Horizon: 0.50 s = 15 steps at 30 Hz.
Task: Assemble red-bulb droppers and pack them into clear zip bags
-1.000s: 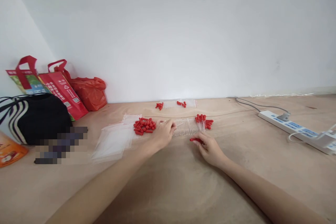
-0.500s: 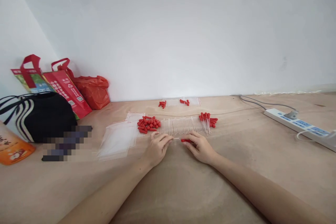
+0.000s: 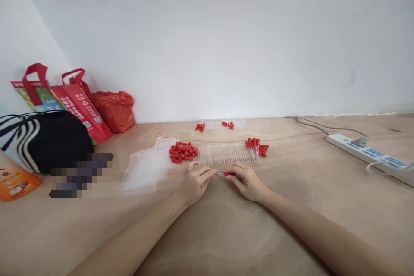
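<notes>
A thin clear tube (image 3: 220, 174) sits between the hands, at the middle of the bench (image 3: 226, 233). The left hand (image 3: 199, 181) pinches it; the right hand (image 3: 247, 182) pinches a red bulb (image 3: 229, 174) at its right end. Pushing crooked or too hard might snap the tube. A bump could roll the row of tubes (image 3: 223, 154) just beyond. Fingers hide much, so I can't tell if the tube is inside.

The head camera looks forward and down across the table (image 3: 207, 233) toward a wall (image 3: 207, 43).
</notes>
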Each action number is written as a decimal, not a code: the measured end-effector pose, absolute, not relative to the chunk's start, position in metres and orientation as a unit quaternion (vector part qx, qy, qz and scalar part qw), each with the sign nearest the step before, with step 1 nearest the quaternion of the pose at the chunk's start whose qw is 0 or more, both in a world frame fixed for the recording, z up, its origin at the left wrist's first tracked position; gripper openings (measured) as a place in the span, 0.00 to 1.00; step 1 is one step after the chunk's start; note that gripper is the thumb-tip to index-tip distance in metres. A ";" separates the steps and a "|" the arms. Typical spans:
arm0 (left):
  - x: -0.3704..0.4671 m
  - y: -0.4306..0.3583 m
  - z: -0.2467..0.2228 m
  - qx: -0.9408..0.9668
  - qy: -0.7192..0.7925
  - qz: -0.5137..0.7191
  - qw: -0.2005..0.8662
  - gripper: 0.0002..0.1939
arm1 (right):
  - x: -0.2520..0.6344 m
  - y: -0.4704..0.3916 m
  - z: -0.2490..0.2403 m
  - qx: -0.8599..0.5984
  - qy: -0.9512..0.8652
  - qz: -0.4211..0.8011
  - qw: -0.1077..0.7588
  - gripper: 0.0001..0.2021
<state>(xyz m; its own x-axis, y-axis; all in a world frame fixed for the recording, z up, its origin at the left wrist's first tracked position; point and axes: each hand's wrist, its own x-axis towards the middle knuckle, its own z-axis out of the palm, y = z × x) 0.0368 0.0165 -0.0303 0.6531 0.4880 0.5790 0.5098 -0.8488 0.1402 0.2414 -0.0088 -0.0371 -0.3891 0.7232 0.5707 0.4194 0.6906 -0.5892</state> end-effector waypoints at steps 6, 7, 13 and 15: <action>0.036 0.017 -0.032 -0.916 -0.252 -0.310 0.020 0.13 | 0.242 -0.009 -0.038 -0.338 -0.812 0.193 0.435 0.09; 0.035 0.017 -0.033 -0.918 -0.249 -0.308 0.022 0.13 | 0.242 -0.009 -0.038 -0.336 -0.811 0.195 0.437 0.09; 0.035 0.016 -0.030 -0.927 -0.228 -0.295 0.031 0.14 | 0.243 -0.011 -0.039 -0.319 -0.814 0.177 0.453 0.09; 0.034 0.015 -0.030 -0.932 -0.214 -0.292 0.031 0.15 | 0.243 -0.012 -0.039 -0.308 -0.817 0.165 0.458 0.09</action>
